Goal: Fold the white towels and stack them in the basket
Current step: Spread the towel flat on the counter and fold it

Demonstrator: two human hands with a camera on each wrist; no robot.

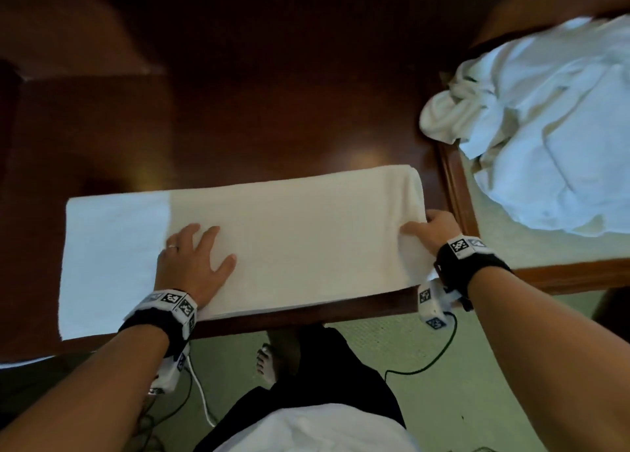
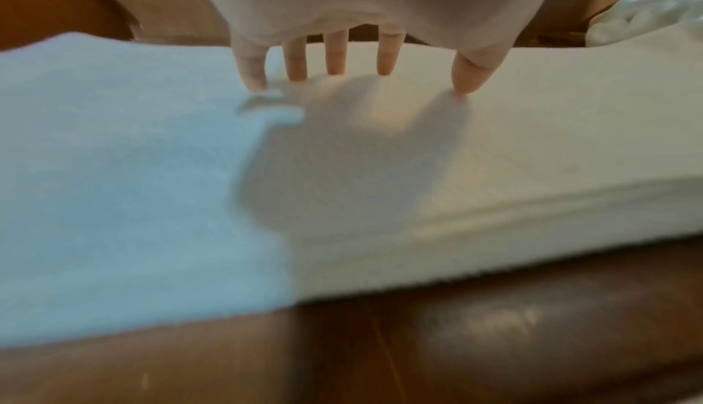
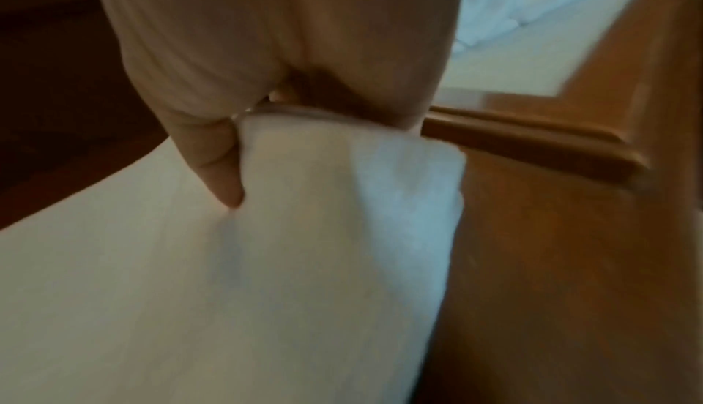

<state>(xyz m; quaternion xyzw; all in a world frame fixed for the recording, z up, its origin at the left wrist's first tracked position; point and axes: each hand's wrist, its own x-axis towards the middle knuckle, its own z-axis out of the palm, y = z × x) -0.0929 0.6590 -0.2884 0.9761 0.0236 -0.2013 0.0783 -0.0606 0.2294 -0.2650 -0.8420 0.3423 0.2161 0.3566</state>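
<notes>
One towel on table, mid-fold.
Table; towel lies near edge, long axis 9–3 o'clock. Left hand flat, fingers spread, pressing it at 8; right hand pinches the 3 o'clock end, nearer for folding toward 9.

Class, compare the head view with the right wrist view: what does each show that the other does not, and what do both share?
Only the head view shows the left hand lying flat, fingers spread, on the towel, the table beyond it, and the whole heap of unfolded towels. Only the right wrist view shows the thumb dug into the raised towel end. Both show the right hand gripping the towel's right end.
</notes>
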